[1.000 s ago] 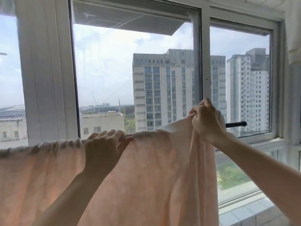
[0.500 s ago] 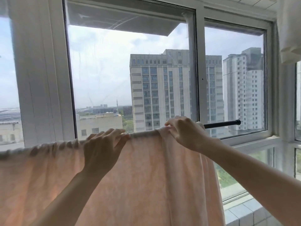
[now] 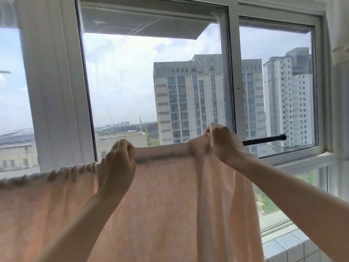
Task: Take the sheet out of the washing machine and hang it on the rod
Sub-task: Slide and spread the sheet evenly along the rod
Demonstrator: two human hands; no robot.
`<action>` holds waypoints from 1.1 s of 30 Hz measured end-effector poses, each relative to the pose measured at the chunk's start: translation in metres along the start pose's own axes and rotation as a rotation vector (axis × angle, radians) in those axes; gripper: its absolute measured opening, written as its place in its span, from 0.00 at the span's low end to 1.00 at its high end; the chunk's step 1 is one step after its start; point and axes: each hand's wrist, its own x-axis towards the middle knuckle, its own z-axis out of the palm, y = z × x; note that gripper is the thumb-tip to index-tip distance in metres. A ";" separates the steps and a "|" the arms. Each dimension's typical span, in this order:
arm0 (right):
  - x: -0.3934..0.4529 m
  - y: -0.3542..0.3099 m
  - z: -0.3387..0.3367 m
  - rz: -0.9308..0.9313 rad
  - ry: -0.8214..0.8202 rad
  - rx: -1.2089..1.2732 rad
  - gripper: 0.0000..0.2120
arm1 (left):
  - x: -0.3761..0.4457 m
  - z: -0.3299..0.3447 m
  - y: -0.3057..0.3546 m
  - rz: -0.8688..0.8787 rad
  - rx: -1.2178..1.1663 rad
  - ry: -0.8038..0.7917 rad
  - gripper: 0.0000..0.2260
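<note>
Both arms raised, hands at the same height.
Left hand (image 3: pixel 118 163) and right hand (image 3: pixel 223 143) each pinch the sheet's (image 3: pixel 164 195) top fold with curled fingers, forearms angling inward.

I have only one view, from the head camera. It looks forward and slightly upward at the window (image 3: pixel 156 87), close behind the rod (image 3: pixel 264 141), with both forearms reaching in from the lower edge of the wide-angle frame.

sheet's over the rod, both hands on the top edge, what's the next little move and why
Probably slide the right hand along toward the bare end of the rod: the sheet is bunched in a fold there, while the left hand pins it.
</note>
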 end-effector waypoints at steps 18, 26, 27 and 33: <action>-0.024 0.034 0.013 -0.175 -0.003 0.017 0.06 | -0.020 0.041 0.067 0.305 0.044 -0.172 0.11; -0.038 0.066 0.011 -0.405 -0.005 0.006 0.18 | -0.026 0.074 0.088 0.233 0.189 0.063 0.12; -0.039 0.072 0.011 -0.444 0.002 0.019 0.20 | -0.026 0.076 0.087 0.231 0.205 0.090 0.13; -0.044 0.108 0.018 -0.544 0.039 0.079 0.23 | -0.029 0.087 0.100 0.211 0.238 0.160 0.12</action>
